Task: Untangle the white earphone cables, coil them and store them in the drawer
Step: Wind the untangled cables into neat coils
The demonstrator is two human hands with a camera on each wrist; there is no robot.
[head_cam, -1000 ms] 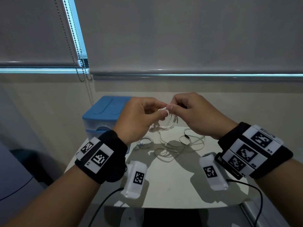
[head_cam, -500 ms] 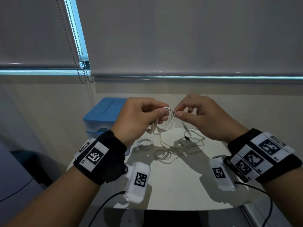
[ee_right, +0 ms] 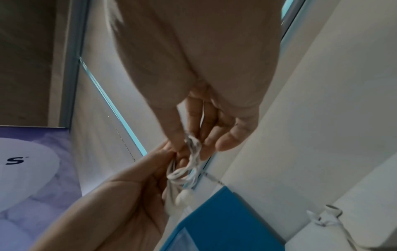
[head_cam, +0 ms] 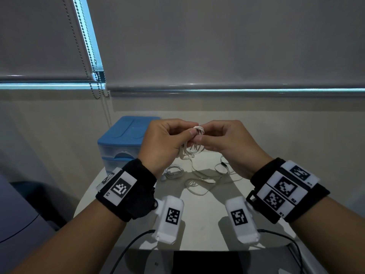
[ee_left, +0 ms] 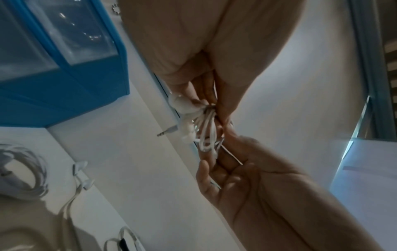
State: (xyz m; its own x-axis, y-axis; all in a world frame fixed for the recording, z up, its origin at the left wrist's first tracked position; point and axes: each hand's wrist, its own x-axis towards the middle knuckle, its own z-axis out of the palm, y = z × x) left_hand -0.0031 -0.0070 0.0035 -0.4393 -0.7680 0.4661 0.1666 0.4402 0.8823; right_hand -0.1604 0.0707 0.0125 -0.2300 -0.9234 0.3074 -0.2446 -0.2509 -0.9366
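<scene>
Above the white table (head_cam: 199, 230), my left hand (head_cam: 169, 141) grips a small coil of white earphone cable (head_cam: 194, 148), its loops hanging below my fingers. My right hand (head_cam: 223, 139) pinches the cable's top turns (head_cam: 199, 129) against the left thumb. In the left wrist view the coil (ee_left: 206, 134) shows its earbuds and a jack plug (ee_left: 167, 132) sticking out. The right wrist view shows the same coil (ee_right: 189, 168) between both hands. On the table lie a finished coil (head_cam: 173, 173) and a loose tangle of white cable (head_cam: 205, 178). The blue drawer unit (head_cam: 124, 139) stands at the back left.
A roller blind with a bead chain (head_cam: 94, 76) hangs on the wall behind. Black leads (head_cam: 128, 250) run from the wrist cameras over the table's near edge. A dark low object (head_cam: 25, 194) sits on the floor at left.
The cable went from loose strands between my fingertips to a tight coil in my left hand. My hands closed together, and the right now pinches the coil's top.
</scene>
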